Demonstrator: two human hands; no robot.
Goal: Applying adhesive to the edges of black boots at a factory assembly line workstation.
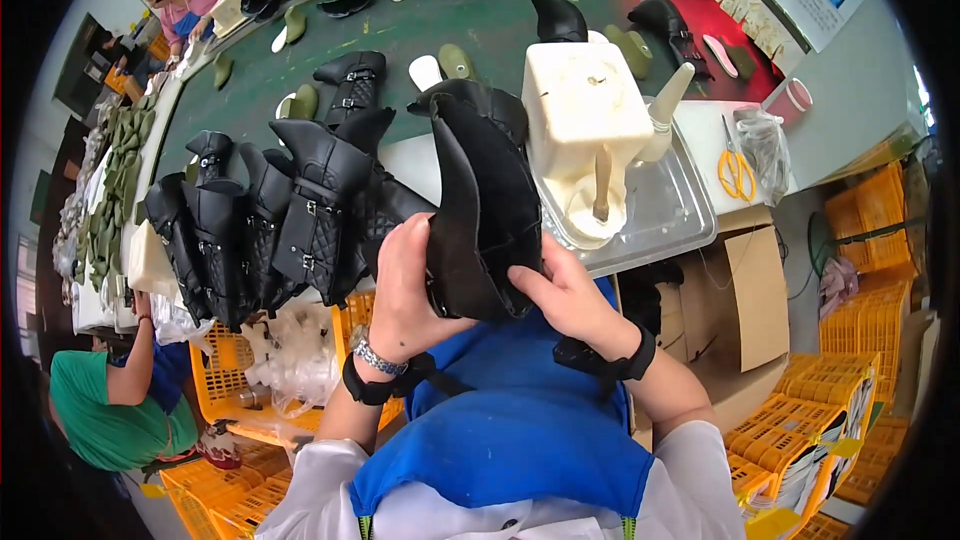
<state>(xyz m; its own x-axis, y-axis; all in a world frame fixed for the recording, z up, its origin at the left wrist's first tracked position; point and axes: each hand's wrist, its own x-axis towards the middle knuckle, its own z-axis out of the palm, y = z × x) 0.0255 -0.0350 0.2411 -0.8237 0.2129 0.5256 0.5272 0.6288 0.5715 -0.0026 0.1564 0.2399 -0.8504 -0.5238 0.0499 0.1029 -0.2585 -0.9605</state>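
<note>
In front of my chest I hold up a black boot upper (474, 210), its opening facing me. My left hand (403, 278) is closed on its left edge. On the other side my right hand (572, 298) grips the lower right edge, its thumb over the rim and its fingers behind, mostly hidden. Several black quilted boot uppers with buckled straps (322, 195) lie side by side on the bench to the left. Just right of the held upper is a cream glue container (588, 100), with a brush (602, 180) standing in its cup, on a clear plastic tray (690, 225).
Beyond runs a green conveyor belt (270, 70) carrying olive shoe lasts (456, 62), pale insoles and black uppers. Orange-handled scissors (737, 175) and a plastic bag (763, 150) lie right. Below are a cardboard box (755, 290) and yellow crates (800, 400). Co-workers (120, 405) are at left.
</note>
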